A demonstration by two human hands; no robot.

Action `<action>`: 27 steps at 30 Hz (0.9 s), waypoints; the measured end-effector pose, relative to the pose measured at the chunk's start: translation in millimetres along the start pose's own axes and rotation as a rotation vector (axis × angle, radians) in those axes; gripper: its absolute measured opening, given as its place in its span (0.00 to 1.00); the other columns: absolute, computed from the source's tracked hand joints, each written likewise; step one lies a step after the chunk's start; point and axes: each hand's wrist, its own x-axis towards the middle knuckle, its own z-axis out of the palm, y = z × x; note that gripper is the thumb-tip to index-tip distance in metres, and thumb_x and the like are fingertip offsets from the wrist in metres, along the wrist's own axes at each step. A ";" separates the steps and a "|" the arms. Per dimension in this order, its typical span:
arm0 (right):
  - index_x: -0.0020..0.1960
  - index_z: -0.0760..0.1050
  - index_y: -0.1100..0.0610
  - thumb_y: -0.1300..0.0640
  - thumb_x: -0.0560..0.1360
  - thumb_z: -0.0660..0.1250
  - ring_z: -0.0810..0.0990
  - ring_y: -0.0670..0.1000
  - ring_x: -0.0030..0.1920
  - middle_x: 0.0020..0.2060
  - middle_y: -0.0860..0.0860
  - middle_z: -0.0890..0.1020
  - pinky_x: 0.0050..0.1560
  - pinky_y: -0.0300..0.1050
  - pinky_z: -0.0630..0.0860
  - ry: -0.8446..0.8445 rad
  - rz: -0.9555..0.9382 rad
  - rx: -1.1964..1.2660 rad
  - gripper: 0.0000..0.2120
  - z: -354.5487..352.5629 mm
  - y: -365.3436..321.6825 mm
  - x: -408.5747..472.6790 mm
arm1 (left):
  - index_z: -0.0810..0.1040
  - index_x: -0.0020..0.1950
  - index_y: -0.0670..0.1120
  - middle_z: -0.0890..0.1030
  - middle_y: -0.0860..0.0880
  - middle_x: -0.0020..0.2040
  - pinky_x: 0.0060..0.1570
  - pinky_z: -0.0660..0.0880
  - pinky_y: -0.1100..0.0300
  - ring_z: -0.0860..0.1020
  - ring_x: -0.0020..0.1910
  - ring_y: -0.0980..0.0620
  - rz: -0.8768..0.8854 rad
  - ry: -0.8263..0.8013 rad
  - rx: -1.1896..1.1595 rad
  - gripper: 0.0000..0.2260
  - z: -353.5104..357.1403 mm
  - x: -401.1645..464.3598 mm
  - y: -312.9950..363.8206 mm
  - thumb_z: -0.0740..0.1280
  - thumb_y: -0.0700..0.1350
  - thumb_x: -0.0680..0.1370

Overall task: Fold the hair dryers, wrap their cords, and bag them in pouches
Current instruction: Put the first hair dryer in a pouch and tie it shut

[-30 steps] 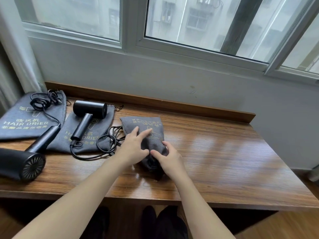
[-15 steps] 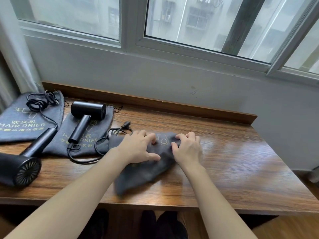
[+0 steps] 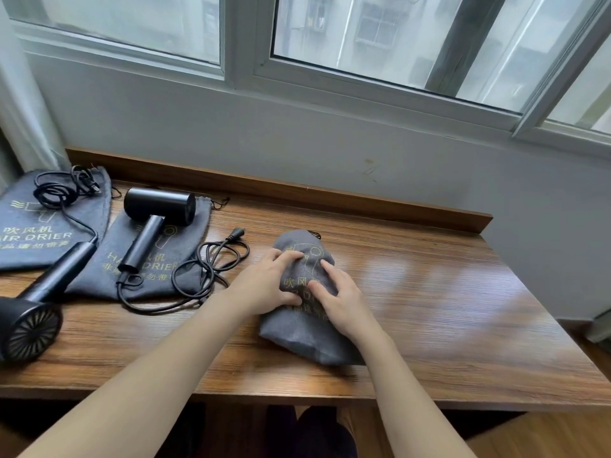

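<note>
- Nearest, the left hand (image 3: 267, 285) and right hand (image 3: 344, 302) lie on a bulging grey fabric drawstring pouch with gold lettering (image 3: 297, 332); fingers loosely spread, pressing the cloth, gripping nothing that I can see. Judging by the bulge, one dryer is bagged.
- Far out beyond the left hand's knuckles, at the wooden table's (image 3: 429, 309) near corner, a black hair dryer with a finned rear grille (image 3: 29, 328) lies unfolded, cord (image 3: 62, 193) loose.
- Further back, left of the fingertips, a second black cylindrical hair dryer (image 3: 155, 213) rests unfolded on a flat grey pouch (image 3: 158, 259), its black cord (image 3: 205, 272) sprawling. Another flat pouch (image 3: 36, 226) lies beyond. Two dryers remain.
</note>
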 end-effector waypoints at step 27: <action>0.76 0.65 0.45 0.51 0.75 0.72 0.68 0.48 0.72 0.73 0.48 0.70 0.72 0.44 0.64 0.039 0.133 0.344 0.33 18.5 10.0 176.2 | 0.58 0.75 0.61 0.66 0.52 0.73 0.62 0.73 0.47 0.74 0.65 0.38 -0.072 0.064 0.084 0.42 -9.6 153.8 -57.6 0.77 0.56 0.67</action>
